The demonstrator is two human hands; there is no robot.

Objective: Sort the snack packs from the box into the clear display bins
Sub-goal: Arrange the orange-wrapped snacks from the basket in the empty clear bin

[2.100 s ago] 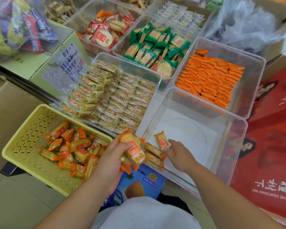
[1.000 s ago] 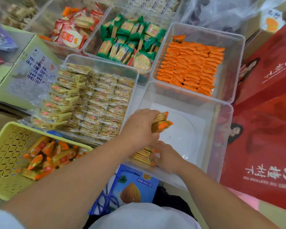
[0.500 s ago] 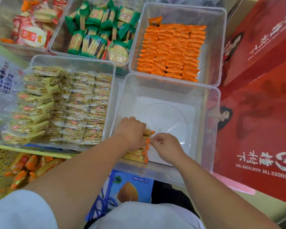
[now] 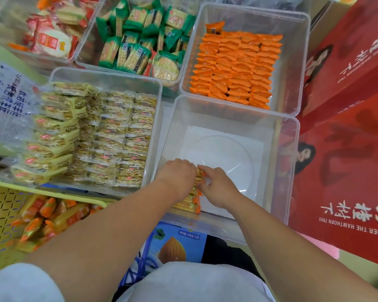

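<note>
The near clear bin (image 4: 289, 153) is standing almost bare; only its near left corner is filling. The yellow basket (image 4: 0, 216) beside it is holding many loose orange packs (image 4: 39, 214), so I think most of the sorting is still waiting. The left hand (image 4: 177, 177), which was carrying packs above the bin a second ago, is now lying low in that corner. Its fingers are curling over the row, and I cannot tell if it is gripping. The right hand (image 4: 218, 188) is pinching the end of the snack packs (image 4: 190, 200), lining them up.
</note>
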